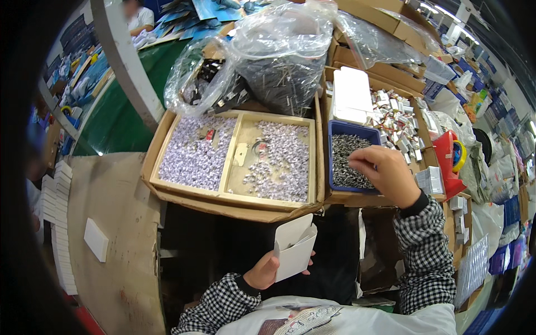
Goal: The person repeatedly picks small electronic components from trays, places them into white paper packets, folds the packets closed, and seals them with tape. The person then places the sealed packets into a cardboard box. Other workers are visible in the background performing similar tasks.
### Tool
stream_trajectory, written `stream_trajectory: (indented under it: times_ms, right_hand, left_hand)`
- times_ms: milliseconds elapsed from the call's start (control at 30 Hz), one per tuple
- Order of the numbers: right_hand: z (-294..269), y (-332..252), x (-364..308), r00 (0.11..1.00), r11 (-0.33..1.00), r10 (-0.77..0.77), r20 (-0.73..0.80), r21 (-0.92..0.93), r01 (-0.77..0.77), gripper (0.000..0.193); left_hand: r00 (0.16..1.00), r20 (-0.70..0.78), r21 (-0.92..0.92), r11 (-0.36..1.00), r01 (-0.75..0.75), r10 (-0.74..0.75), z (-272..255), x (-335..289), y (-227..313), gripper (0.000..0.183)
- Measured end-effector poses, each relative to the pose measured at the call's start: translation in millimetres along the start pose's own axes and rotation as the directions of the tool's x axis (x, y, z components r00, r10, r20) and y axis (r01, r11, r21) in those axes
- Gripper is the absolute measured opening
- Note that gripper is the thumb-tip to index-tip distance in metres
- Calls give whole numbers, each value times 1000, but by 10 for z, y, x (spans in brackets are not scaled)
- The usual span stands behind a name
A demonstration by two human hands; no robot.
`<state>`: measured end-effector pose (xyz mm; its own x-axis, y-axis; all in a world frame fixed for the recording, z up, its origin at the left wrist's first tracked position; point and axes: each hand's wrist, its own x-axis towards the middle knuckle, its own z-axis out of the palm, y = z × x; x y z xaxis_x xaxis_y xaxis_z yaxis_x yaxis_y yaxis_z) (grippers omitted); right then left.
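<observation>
My left hand (262, 272) grips a small white carton (293, 259) upright near my body, its top flap raised. What lies inside the carton is too small to make out. Over a blue plastic bin (330, 167) on the right, my right hand (388, 170) has its thumb and fingers pinched together; whether something small is between them is hidden. The bin holds many small dark and silvery metal parts (345, 152). To its left lies a divided wooden tray (228, 162) with tiny whitish pieces (192, 153) heaped in both compartments.
Clear plastic bags (279, 56) of black items stand behind the tray. Small white blocks with wires (396, 114) fill a cardboard box beyond the bin. A red tape dispenser (446, 162) is at the right. White cartons (58, 240) line the left table, with one lone carton (96, 240) nearby.
</observation>
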<state>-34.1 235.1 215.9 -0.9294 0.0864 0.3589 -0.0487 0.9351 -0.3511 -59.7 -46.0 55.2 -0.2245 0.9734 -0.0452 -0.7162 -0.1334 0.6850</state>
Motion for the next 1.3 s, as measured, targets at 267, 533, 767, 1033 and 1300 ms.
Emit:
stream_trajectory:
  times_ms: [267,533,767,1033,1300]
  right_hand:
    - [215,-731,-97,877,906,-390,279,286,312,16]
    - [283,-875,109,833,896,-402,382,353,270,15]
    - [596,-558,755,903,940,-326,279,201,277,11]
    - [1098,-483,1108,862,941,-338,377,154,302,16]
    - [951,-606,1219,847,973,-225,482,63,223,12]
  left_hand:
    - [1000,2,1,1000,-11,11,11,8,26,101]
    - [999,32,-109,994,-12,15,-37,-12,41,103]
    - [999,44,-94,996,7,-3,-65,-65,35,111]
    - [999,52,-126,992,-8,14,-142,-87,-2,110]
    - [995,78,-149,987,-52,64,-258,-118,-37,106]
